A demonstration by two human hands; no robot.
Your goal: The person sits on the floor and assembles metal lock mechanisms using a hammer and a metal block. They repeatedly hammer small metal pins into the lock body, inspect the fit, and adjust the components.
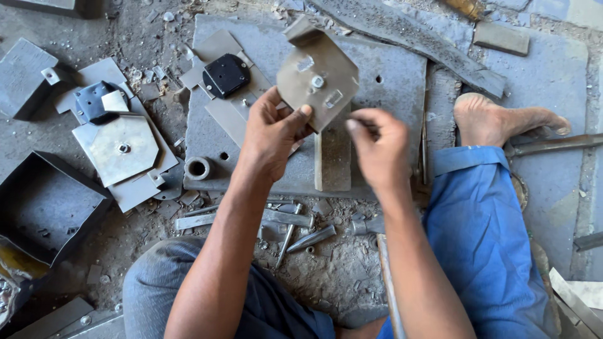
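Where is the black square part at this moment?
In the head view, the black square part lies upper left of centre on a cut metal sheet at the grey slab's left end, above the left hand.

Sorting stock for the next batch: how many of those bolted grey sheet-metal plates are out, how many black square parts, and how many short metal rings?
Bolted grey plates: 2, one in the left hand at, one on the floor
Black square parts: 2
Metal rings: 1
Total: 5
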